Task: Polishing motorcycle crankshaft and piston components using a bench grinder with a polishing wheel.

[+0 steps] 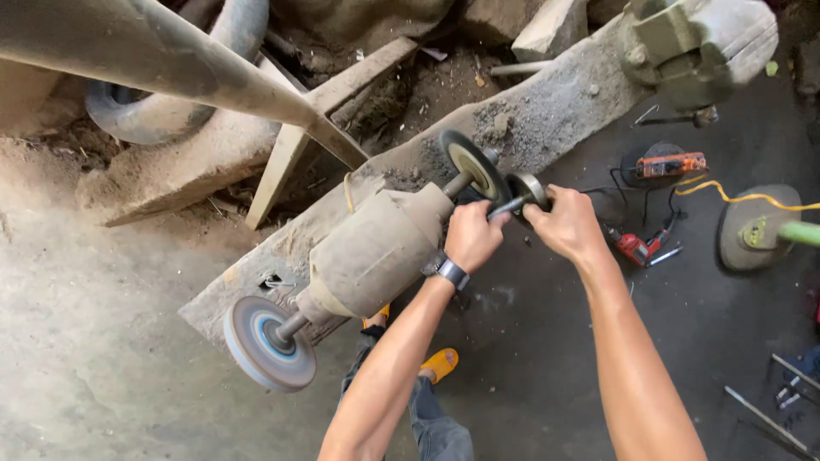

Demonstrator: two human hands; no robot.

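A dusty bench grinder sits on a long dust-covered wooden beam. It carries a grey-blue wheel at its near end and a dark disc at its far end. My left hand, with a watch on the wrist, is closed around a slim metal tool just beside the dark disc. My right hand grips a small round metal disc at the end of the shaft. Both hands almost touch each other.
A green vise is mounted on the beam's far end. A red drill, an orange-black power tool, a yellow cable and a round base with a green pipe lie on the concrete floor. A tyre rests at upper left.
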